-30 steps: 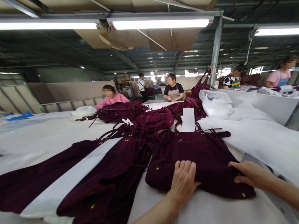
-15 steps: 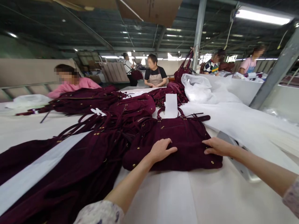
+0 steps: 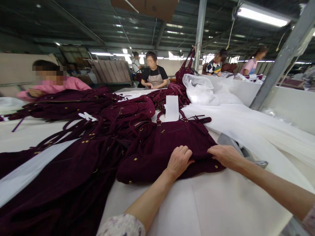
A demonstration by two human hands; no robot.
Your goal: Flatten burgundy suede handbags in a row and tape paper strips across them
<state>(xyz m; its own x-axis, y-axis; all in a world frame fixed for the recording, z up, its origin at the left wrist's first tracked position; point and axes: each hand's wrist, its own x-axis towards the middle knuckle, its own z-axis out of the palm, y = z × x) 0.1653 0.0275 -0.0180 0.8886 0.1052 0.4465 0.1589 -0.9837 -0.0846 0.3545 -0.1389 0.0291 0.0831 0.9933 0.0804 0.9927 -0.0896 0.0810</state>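
Note:
A dark maroon handbag with brass studs lies on the white table in front of me, its bottom edge toward me. My left hand is closed on the fabric near the middle of that edge, fingers curled over and thumb below. Further right, my right hand pinches the same edge close to the bag's corner. Its fingertips are partly hidden by the cloth. A white card stands up between the bag's handles at the far side.
More maroon bags with tangled straps are heaped to the left and beyond. Behind my right hand lies a grey metallic object, beside white sheeting. A clear plastic bag sits at the back. Co-workers, one in a pink top, are around the table.
My left hand has moved right along the bag and its fingers have curled onto the fabric. My right hand has closed on the edge. The view has shifted a little to the right.

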